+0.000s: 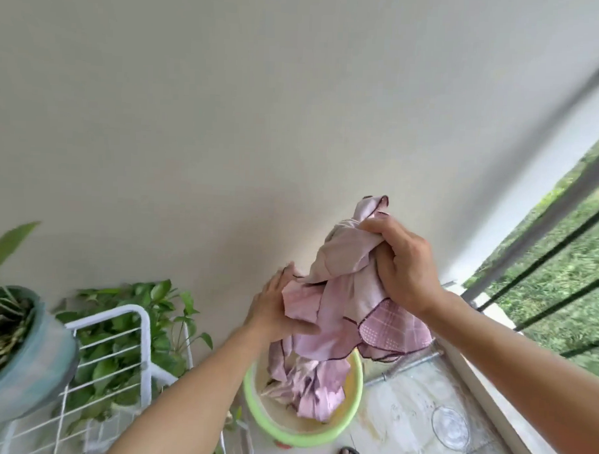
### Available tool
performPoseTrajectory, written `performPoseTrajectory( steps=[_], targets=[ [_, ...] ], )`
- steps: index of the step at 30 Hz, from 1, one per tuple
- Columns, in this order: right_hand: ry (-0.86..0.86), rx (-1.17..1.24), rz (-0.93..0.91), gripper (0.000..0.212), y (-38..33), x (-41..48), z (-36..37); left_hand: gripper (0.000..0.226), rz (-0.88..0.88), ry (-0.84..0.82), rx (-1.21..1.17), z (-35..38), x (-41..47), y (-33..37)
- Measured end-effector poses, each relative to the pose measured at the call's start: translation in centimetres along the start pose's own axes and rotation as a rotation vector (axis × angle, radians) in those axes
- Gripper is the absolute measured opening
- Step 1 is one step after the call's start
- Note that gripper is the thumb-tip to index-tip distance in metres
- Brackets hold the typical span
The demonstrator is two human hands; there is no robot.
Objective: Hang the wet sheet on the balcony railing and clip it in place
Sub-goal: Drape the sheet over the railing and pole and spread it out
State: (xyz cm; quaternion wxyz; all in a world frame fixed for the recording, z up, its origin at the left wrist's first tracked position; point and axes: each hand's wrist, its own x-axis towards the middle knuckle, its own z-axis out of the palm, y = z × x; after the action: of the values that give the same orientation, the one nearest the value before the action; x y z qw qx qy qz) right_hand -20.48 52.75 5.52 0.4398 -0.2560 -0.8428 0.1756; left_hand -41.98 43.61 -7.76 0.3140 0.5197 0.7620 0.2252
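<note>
a potted plant (12,346) stood at far left beside a white wire rack (131,350). the left hand (278,314) gripped a fold of the pink sheet (342,310), whose tail lay in the green basin (355,391) below. the right hand (402,264) was clenched on its bunched top, near the balcony railing (542,242).

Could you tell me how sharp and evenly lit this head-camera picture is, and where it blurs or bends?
Head view: soft, even daylight with no glare; the right hand and pink sheet are fairly sharp; the railing at right and potted plant at left smear with motion blur; wide-angle distortion bends the wall and edges.
</note>
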Motion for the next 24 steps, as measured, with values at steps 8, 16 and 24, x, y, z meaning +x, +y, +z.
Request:
performPoseTrajectory(
  steps=[8,16,24],
  targets=[
    [0.325,-0.227,0.128,0.035,-5.2,1.5,-10.7,0.022,0.285,0.215,-0.169,-0.8,-1.1,10.4],
    [-0.052,-0.414,0.562,0.082,-6.2,1.9,-20.7,0.026,0.773,0.514,0.377,-9.8,-2.9,19.5],
    [-0.043,-0.835,0.346,0.125,-8.2,4.1,-18.7,0.05,1.188,0.699,0.549,-14.7,-5.6,25.9]
  ],
)
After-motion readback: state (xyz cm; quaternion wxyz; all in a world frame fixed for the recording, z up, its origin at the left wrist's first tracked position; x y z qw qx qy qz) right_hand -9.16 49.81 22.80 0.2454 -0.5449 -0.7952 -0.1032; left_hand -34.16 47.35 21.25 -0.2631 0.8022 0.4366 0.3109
